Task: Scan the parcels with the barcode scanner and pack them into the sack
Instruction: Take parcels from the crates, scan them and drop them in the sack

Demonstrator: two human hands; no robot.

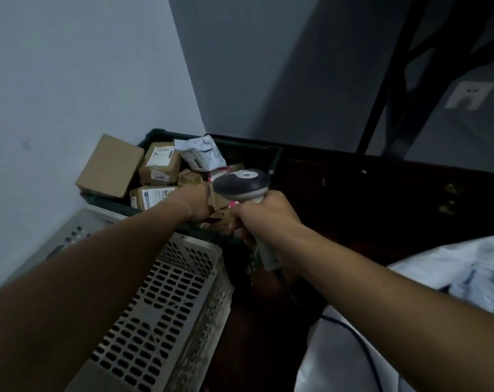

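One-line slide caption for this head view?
Right hand grips the barcode scanner while left hand reaches among parcels in the dark crate.

Parcel-sorting corner of a small storeroom or dispatch room. A dark crate (248, 154) at 12 o'clock holds labelled cardboard parcels (159, 165); a perforated grey crate (166, 301) lies at 7 o'clock, a black metal rack (381, 89) at 2 o'clock, and bare painted walls (70, 66) meet behind.
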